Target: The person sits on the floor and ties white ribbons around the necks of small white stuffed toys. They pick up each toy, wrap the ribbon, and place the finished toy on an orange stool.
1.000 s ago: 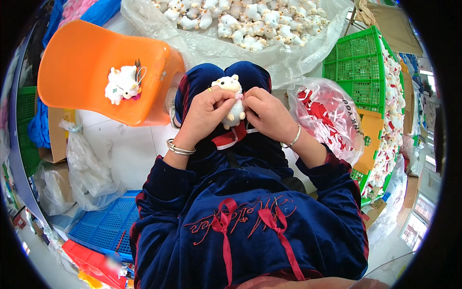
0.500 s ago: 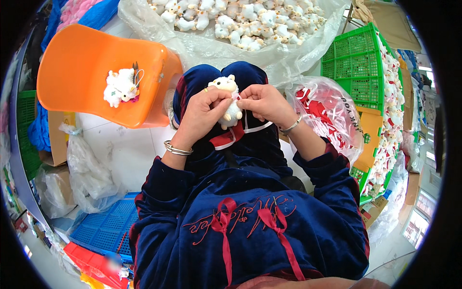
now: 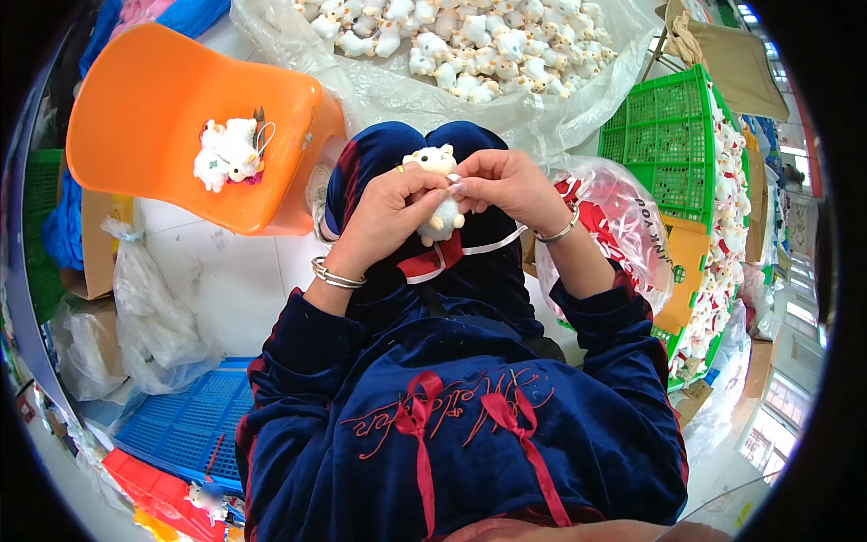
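Observation:
A small white plush toy (image 3: 443,219) with a cream head is held belly up over my lap. My left hand (image 3: 390,215) is closed at its neck, fingertips pinched together. Against those fingertips press the thumb and forefinger of my right hand (image 3: 517,191), pinching a bit of white ribbon at the toy's neck. Just what lies between the fingers is partly hidden. Under the toy, on my dark blue trousers, lies a red cloth piece (image 3: 421,265) with white edging. A white ribbon (image 3: 495,244) trails from it toward my right wrist.
An orange chair (image 3: 135,117) at the left carries plush toys (image 3: 228,152) and a dark-tipped tool. Ahead, a plastic sheet (image 3: 361,104) holds a heap of plush toys. At the right stand a clear bag (image 3: 623,226) of red pieces and a green crate (image 3: 659,135); a blue crate (image 3: 185,420) sits lower left.
My right hand has moved slightly left and up, so its fingertips now meet my left ones at the toy's neck. The white ribbon now runs out farther right. The view has shifted a little.

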`<state>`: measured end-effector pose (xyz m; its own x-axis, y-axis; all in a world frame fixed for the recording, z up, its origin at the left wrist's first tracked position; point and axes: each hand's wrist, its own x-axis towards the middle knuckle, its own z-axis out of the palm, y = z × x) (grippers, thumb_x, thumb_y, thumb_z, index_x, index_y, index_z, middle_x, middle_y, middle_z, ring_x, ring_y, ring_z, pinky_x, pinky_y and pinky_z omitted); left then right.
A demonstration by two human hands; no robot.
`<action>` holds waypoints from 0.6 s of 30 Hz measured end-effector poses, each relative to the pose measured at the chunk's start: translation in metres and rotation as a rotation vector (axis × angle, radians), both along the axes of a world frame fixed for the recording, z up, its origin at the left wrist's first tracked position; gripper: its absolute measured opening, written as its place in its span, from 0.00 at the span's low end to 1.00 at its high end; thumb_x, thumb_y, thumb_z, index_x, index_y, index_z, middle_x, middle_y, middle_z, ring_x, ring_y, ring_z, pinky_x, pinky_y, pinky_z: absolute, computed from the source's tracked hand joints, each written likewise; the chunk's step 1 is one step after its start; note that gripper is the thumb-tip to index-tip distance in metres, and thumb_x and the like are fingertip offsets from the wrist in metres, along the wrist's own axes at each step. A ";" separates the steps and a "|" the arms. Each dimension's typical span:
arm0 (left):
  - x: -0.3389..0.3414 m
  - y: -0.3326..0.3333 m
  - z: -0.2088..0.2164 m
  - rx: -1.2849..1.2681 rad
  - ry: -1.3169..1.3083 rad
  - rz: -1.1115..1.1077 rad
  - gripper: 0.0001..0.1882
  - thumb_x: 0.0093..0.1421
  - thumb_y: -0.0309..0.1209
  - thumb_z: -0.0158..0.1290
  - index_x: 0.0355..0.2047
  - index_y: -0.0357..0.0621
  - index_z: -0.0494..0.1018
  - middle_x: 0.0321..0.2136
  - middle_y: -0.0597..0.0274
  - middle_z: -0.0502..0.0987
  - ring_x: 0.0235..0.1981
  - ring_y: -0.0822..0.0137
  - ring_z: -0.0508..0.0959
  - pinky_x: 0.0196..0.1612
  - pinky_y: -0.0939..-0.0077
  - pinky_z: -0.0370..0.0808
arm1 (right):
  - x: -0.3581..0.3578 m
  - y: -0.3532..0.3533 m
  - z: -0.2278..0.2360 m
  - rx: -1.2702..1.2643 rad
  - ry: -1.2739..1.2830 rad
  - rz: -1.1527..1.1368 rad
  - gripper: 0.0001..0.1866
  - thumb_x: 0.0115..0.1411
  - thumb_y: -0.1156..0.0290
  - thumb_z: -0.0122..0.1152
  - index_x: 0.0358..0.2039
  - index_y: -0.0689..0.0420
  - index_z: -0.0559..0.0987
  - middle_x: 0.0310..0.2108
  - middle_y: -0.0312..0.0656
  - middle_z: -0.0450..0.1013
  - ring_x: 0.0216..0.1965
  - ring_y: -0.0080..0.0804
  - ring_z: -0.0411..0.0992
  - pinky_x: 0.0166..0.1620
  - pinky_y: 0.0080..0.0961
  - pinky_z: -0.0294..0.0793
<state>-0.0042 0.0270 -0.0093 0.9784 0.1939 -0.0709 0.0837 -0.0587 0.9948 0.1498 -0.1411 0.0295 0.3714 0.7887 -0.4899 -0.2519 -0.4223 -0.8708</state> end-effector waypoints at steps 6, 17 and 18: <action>0.000 -0.001 0.000 -0.010 -0.037 0.007 0.08 0.66 0.29 0.60 0.42 0.38 0.83 0.32 0.65 0.79 0.33 0.75 0.75 0.39 0.80 0.72 | 0.001 0.000 -0.009 0.061 -0.132 0.041 0.09 0.65 0.75 0.67 0.45 0.62 0.82 0.34 0.35 0.80 0.34 0.17 0.77 0.37 0.15 0.76; 0.001 -0.001 0.006 0.048 -0.002 0.005 0.08 0.65 0.29 0.61 0.41 0.38 0.83 0.30 0.64 0.78 0.32 0.73 0.75 0.38 0.78 0.72 | 0.003 -0.001 -0.015 0.201 -0.468 0.150 0.03 0.66 0.78 0.64 0.40 0.62 0.80 0.39 0.34 0.78 0.39 0.15 0.74 0.42 0.17 0.75; 0.002 -0.001 0.006 0.042 -0.002 0.009 0.08 0.65 0.29 0.61 0.40 0.38 0.83 0.30 0.65 0.78 0.32 0.73 0.75 0.38 0.78 0.71 | 0.002 -0.001 -0.013 0.188 -0.465 0.143 0.03 0.67 0.77 0.64 0.39 0.62 0.80 0.38 0.34 0.78 0.38 0.15 0.74 0.41 0.17 0.74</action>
<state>-0.0026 0.0259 -0.0028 0.9768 0.2052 -0.0609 0.0827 -0.0997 0.9916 0.1516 -0.1421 0.0165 0.3982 0.9059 -0.1441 0.2284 -0.2500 -0.9409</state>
